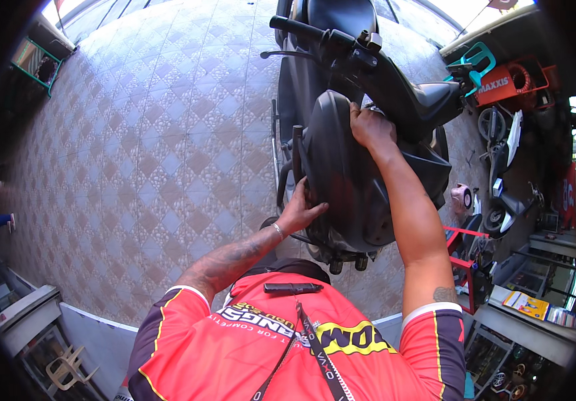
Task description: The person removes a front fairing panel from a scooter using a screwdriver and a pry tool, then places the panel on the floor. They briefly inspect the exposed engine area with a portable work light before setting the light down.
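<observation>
A black scooter stands in front of me, its handlebar and brake lever at the top. On its near end is a large curved black body panel. My left hand holds the panel's lower left edge, thumb over the front and fingers along the side. Higher up, my right hand is closed over the panel's upper right edge, near the handlebar stem. Its fingertips are partly hidden there. The panel sits against the scooter; whether it is loose I cannot tell.
Patterned floor tiles spread out to the left. At right are a red stand, a small pink and white machine, parked two-wheelers and an orange display rack. A glass-fronted counter stands lower right, a beige chair lower left.
</observation>
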A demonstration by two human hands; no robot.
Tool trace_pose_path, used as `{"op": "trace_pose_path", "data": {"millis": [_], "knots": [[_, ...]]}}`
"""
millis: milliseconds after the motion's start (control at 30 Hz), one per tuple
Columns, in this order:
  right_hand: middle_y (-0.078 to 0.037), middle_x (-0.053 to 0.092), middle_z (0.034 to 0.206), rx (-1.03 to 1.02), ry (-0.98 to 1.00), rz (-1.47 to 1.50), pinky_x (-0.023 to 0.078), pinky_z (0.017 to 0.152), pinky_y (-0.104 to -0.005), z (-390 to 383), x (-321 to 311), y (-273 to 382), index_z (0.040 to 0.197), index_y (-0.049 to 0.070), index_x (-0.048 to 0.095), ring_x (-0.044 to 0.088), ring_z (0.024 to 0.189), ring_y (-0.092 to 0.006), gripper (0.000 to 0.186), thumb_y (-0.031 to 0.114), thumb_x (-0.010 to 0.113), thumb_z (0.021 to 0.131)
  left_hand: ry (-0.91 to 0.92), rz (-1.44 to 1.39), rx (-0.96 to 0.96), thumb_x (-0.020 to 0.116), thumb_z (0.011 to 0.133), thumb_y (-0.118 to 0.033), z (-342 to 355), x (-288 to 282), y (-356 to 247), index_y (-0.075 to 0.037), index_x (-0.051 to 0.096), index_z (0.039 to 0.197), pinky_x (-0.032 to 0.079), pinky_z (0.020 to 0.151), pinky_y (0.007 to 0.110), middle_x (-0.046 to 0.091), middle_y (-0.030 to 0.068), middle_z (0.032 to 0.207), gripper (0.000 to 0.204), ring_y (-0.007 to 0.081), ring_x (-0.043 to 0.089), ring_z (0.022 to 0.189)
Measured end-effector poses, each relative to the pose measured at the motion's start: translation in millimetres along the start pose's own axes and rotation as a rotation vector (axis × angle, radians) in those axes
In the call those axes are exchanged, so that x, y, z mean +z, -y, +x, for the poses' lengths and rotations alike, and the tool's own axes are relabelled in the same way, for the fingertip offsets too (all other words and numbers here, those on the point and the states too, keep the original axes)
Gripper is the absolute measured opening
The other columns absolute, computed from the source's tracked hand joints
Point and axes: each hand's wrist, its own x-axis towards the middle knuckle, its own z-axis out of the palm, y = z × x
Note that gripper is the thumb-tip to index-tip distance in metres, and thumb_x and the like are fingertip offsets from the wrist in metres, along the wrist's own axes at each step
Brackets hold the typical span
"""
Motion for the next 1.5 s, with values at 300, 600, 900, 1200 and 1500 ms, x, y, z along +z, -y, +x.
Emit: {"op": "trace_pose_path", "data": {"millis": [300, 600, 900, 1200, 1500], "knots": [[-0.022, 0.072, 0.109, 0.01, 0.022, -0.045, 0.054, 0.092, -0.049, -7, -4, 0, 0.106, 0.006, 0.074, 0.069, 0.106, -0.0374, 0.064, 0.05, 0.028, 0.104, 0.011, 0.057, 0.031, 0.078, 0.09, -0.022, -1, 1, 7, 0.002, 0.015, 0.152, 0.052, 0.093, 0.034, 0.06, 0.017, 0.122, 0.092, 0.0217, 0.063, 0.11], [-0.024, 0.069, 0.112, -0.032, 0.057, 0.099, 0.052, 0.096, -0.0489, -4, 0, -11, 0.118, 0.007, 0.065, 0.066, 0.11, -0.0396, 0.054, 0.052, 0.04, 0.101, 0.017, 0.065, 0.013, 0.076, 0.091, -0.022, 2, 0, 16, 0.003, 0.016, 0.152, 0.052, 0.093, 0.033, 0.06, 0.0165, 0.123, 0.09, 0.0214, 0.064, 0.109], [-0.029, 0.054, 0.136, 0.042, -0.104, 0.137, 0.048, 0.103, -0.0468, 6, 18, 62, 0.128, 0.0, 0.058, 0.058, 0.124, -0.0389, 0.074, 0.06, 0.066, 0.085, -0.004, 0.136, 0.044, 0.076, 0.09, -0.025, 0, -3, 6, 0.005, 0.016, 0.151, 0.045, 0.107, 0.037, 0.057, 0.0245, 0.134, 0.09, 0.0279, 0.057, 0.126], [-0.03, 0.062, 0.125, 0.047, -0.006, 0.266, 0.048, 0.103, -0.0471, 48, 27, 39, 0.12, -0.001, 0.061, 0.06, 0.12, -0.0417, 0.068, 0.057, 0.066, 0.086, 0.031, -0.024, 0.074, 0.076, 0.09, -0.025, 1, 0, 14, 0.004, 0.014, 0.151, 0.043, 0.109, 0.038, 0.056, 0.0256, 0.136, 0.092, 0.0309, 0.057, 0.128], [-0.034, 0.056, 0.134, -0.02, 0.153, 0.314, 0.043, 0.109, -0.0418, 66, 14, 27, 0.131, -0.013, 0.056, 0.056, 0.129, -0.0387, 0.09, 0.062, 0.064, 0.082, -0.032, 0.079, 0.171, 0.076, 0.089, -0.025, 0, 1, 20, 0.004, 0.013, 0.153, 0.043, 0.109, 0.037, 0.055, 0.0258, 0.137, 0.094, 0.0318, 0.057, 0.128]]}}
